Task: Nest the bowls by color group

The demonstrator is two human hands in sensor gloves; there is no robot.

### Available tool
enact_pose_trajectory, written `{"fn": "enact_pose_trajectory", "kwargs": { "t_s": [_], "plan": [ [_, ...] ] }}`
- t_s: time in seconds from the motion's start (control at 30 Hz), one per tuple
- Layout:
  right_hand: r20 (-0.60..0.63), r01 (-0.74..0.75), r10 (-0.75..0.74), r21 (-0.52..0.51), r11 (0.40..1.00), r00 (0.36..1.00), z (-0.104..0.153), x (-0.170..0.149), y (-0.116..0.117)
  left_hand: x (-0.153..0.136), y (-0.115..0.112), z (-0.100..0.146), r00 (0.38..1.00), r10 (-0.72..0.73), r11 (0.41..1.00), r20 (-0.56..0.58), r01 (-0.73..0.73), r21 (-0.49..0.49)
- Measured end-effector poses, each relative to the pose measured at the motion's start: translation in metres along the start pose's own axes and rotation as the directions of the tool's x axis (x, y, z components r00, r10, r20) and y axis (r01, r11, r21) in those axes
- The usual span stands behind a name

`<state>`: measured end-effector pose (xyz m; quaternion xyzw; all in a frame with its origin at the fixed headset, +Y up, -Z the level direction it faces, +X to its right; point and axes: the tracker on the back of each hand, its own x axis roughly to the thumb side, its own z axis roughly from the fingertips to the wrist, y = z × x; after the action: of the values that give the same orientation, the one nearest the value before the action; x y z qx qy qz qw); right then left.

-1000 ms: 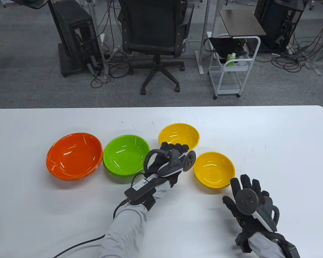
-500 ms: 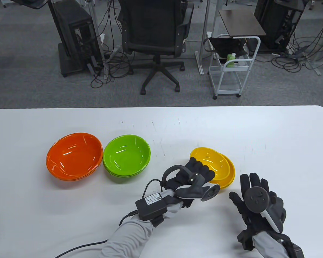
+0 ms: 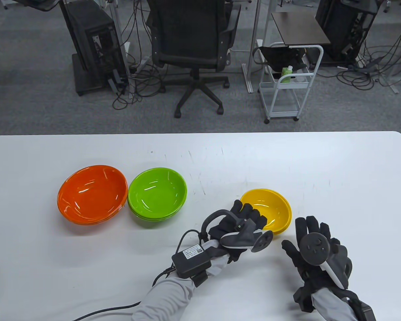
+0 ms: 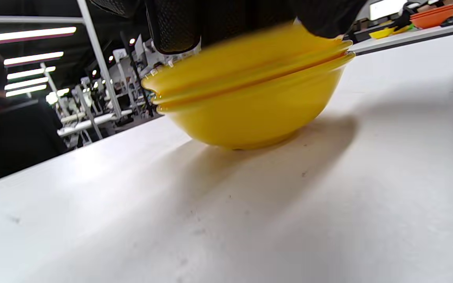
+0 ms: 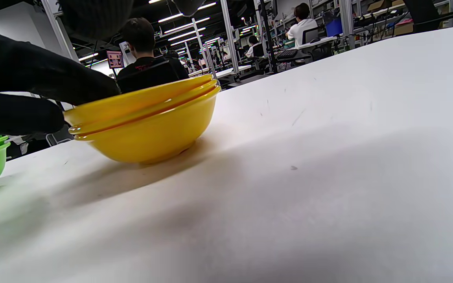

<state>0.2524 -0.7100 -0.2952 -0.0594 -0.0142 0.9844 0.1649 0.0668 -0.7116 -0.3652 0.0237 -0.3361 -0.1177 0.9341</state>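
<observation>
**Yellow bowls nested near the front right of the counter**

The yellow bowl stack (image 3: 269,209) is seen right of centre on the white counter (image 3: 337,174), one bowl seated in the other with the rims nearly flush. The near-left rim is held by the left hand (image 3: 242,222), its fingers (image 4: 175,27) curled over the edge. The right hand (image 3: 315,249) is held just beside the stack, apart from it, with fingers spread and nothing gripped.

The green bowl stack (image 3: 157,194) and orange bowl stack (image 3: 92,194) are set side by side to the left, almost touching. Wide bare surface is left behind the bowls up to the far edge and out to the rounded right corner. A white label (image 3: 192,250) is carried on the left wrist pack; its print cannot be read.
</observation>
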Motion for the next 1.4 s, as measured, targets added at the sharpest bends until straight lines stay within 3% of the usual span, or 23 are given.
{"fn": "enact_pose_trajectory", "kwargs": {
  "t_s": [0.23, 0.47, 0.77, 0.93, 1.17, 1.3, 1.4],
  "plan": [
    [0.031, -0.045, 0.045, -0.004, 0.999, 0.999, 0.006, 0.007, 0.005, -0.015, -0.003, 0.014, 0.998, 0.056, 0.997, -0.042, -0.059, -0.052],
    [0.079, -0.106, 0.107, -0.021, 0.994, 0.991, 0.010, 0.017, 0.006, -0.044, 0.013, 0.044, 0.990, 0.056, 0.998, -0.126, -0.057, -0.005],
    [0.128, -0.182, 0.187, -0.049, 0.982, 0.974, 0.017, 0.028, 0.010, -0.082, 0.032, 0.103, 0.955, 0.119, 0.988, -0.272, -0.088, 0.124],
    [0.130, -0.207, 0.213, -0.054, 0.977, 0.968, 0.017, 0.032, 0.013, -0.096, 0.020, 0.139, 0.927, 0.157, 0.979, -0.341, -0.101, 0.176],
    [0.135, -0.233, 0.239, -0.059, 0.971, 0.962, 0.020, 0.032, 0.019, -0.114, -0.006, 0.180, 0.887, 0.153, 0.982, -0.437, -0.086, 0.169],
    [0.127, -0.252, 0.254, -0.030, 0.967, 0.959, 0.019, 0.030, 0.022, -0.124, -0.020, 0.197, 0.853, 0.177, 0.977, -0.492, -0.090, 0.194],
    [0.118, -0.284, 0.282, 0.002, 0.959, 0.952, 0.018, 0.028, 0.026, -0.130, -0.029, 0.202, 0.841, 0.174, 0.982, -0.513, -0.107, 0.157]
  ]
}}
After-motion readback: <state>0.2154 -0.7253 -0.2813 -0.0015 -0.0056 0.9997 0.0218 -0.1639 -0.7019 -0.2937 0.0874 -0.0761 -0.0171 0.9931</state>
